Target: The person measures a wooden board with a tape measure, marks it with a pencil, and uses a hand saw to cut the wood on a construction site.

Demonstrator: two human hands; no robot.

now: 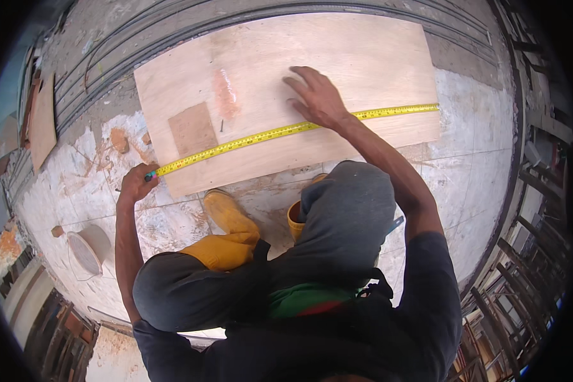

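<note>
The left hand [135, 183] has its fingers pinching one end of the yellow tape measure [395, 111]; the right hand [323, 102] spreads its fingers, plywood [363, 57] beneath them.

The left hand [137, 183] covers most of the tape measure [151, 176], and the markings on its yellow blade [235, 144] are too small to read. The right hand [321, 102] is blurred at its fingertips, and whether it touches the board [369, 63] cannot be told. The grey trouser leg [347, 216] hides much of the right boot [295, 221], while wooden pieces [535, 280] at the right are cut off by the picture's dark edge
</note>
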